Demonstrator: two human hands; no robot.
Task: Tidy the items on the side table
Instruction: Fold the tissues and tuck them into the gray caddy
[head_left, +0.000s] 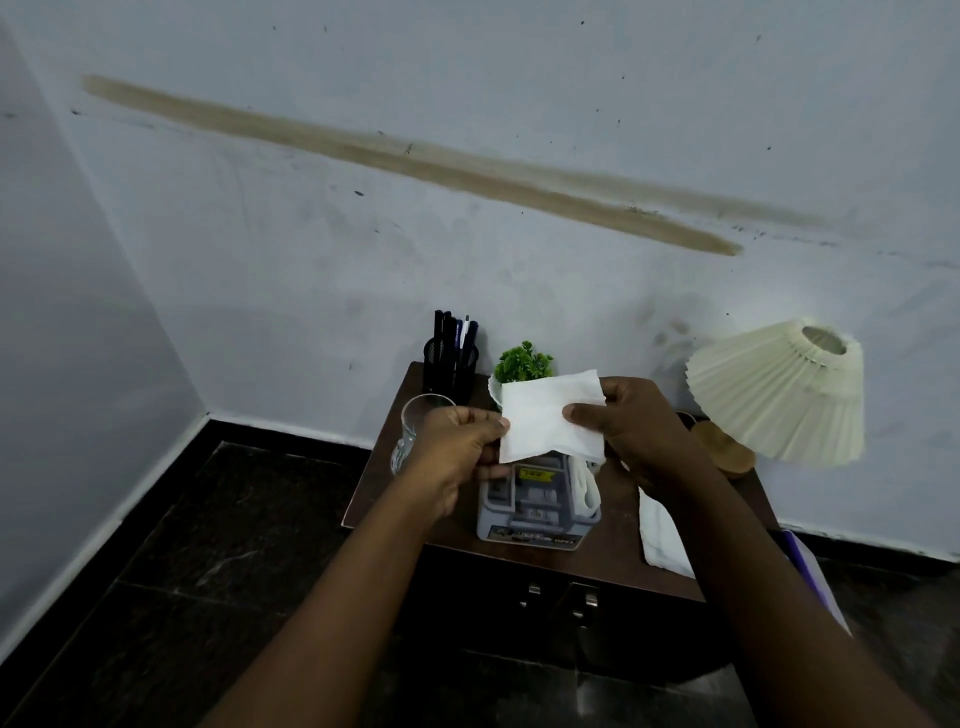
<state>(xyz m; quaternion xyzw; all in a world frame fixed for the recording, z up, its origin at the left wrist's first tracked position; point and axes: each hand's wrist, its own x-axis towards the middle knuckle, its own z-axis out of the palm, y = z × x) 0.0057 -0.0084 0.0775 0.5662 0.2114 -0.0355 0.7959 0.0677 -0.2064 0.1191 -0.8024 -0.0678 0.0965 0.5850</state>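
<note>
Above the counter (618, 530), over the tissue box (530, 512), we hold a white tissue (545, 421); fingers (576, 413) of our left hand (457, 441) and right hand (639, 426) pinch its sides. Pulling apart may tear it; the glass (413, 421) beside our left hand could topple.

On my feed I am seeing only the person's two arms, and the wide lens is drawing them long and tapering towards the wrists. The left forearm (332, 597) and the right forearm (769, 597) are showing uncovered all the way from the lower edge of the picture up to the wrists, and the left hand (457, 441) and the right hand (639, 426) are going bare as well. The dim light is leaving finer detail, such as the nails, too soft for me to make out.
</note>
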